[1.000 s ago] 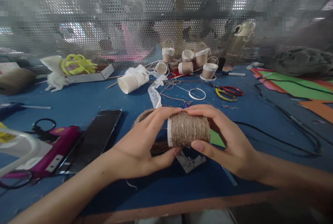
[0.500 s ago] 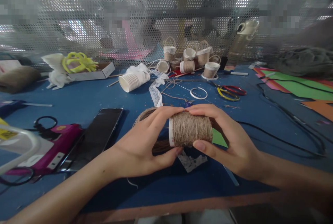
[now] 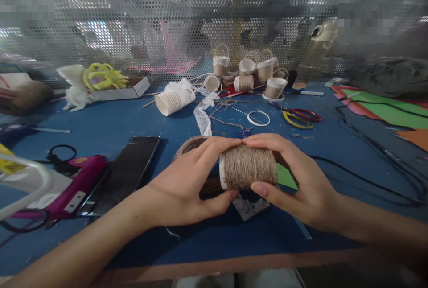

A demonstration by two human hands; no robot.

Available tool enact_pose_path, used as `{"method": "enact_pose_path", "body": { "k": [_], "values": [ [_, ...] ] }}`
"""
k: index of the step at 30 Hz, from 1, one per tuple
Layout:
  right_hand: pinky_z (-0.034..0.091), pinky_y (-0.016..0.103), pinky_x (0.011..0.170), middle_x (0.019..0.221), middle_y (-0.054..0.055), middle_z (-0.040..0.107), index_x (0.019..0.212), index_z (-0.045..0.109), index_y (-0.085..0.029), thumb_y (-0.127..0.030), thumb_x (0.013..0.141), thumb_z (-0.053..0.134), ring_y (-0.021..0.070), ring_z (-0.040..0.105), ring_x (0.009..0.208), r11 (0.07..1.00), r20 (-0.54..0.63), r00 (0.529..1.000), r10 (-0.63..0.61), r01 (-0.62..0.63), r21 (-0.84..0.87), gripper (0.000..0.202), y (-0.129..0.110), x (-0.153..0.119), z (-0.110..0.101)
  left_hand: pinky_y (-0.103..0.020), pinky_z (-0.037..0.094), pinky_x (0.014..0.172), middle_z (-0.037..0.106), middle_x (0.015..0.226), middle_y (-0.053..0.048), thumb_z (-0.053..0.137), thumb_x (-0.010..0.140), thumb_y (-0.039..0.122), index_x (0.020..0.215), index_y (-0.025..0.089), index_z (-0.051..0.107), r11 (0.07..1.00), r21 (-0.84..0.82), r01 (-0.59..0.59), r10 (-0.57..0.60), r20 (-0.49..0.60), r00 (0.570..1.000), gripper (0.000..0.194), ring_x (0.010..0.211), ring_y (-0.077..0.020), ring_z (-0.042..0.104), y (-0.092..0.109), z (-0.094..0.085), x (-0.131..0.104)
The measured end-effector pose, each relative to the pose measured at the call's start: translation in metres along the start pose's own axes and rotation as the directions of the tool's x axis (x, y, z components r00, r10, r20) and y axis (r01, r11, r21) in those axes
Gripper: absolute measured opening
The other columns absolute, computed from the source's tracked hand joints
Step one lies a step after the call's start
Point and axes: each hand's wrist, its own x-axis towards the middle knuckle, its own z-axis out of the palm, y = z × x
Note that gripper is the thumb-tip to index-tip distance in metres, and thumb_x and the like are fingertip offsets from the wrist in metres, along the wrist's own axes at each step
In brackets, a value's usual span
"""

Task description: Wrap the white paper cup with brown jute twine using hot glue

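Note:
A paper cup wrapped in jute twine lies on its side between my hands, its white rim toward the left. My left hand grips the rim end, fingers over the top and thumb below. At the other end, my right hand is closed round the wrapped side, its thumb on the near face. Behind my left hand sits a coil of jute twine, partly hidden. A scrap of white lace lies on the table beneath the cup.
Several twine-wrapped cup baskets stand at the back, near stacked paper cups and a lace strip. Scissors and a white ring lie beyond my hands. Left are a phone and a magenta power strip; a black cable crosses the right.
The whole scene has shifted slightly to the right in view. Both hands keep their hold on the wrapped cup, with little other visible movement.

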Motion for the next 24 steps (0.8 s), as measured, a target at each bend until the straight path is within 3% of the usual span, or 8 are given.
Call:
{"method": "enact_pose_path", "body": {
  "k": [10,24],
  "values": [
    [0.058,0.04,0.103,0.129,0.011,0.067,0.138,0.049,-0.025,-0.035,0.093,0.07,0.0272,0.067,0.12,1.0,0.022,1.0,0.016,-0.016,0.006,0.05,-0.0026,0.0022,-0.001,-0.047,0.048,0.115,0.053,0.148,-0.012,0.068,0.092,0.032,0.151,0.027,0.026,0.999,-0.004,-0.034,0.034,0.007,0.999,0.072,0.136,-0.0287,0.056,-0.0011,0.0015,-0.0014],
    [0.058,0.04,0.105,0.134,0.011,0.066,0.14,0.046,-0.024,-0.035,0.095,0.069,0.0268,0.066,0.126,1.0,0.062,0.998,-0.001,0.001,-0.007,0.051,-0.0009,0.0004,-0.0022,-0.049,0.047,0.116,0.053,0.149,-0.015,0.066,0.094,0.034,0.151,0.022,0.026,0.997,0.048,-0.058,0.056,0.033,0.998,0.071,0.14,-0.0315,0.053,-0.003,0.0018,-0.0017]
  ]
}}
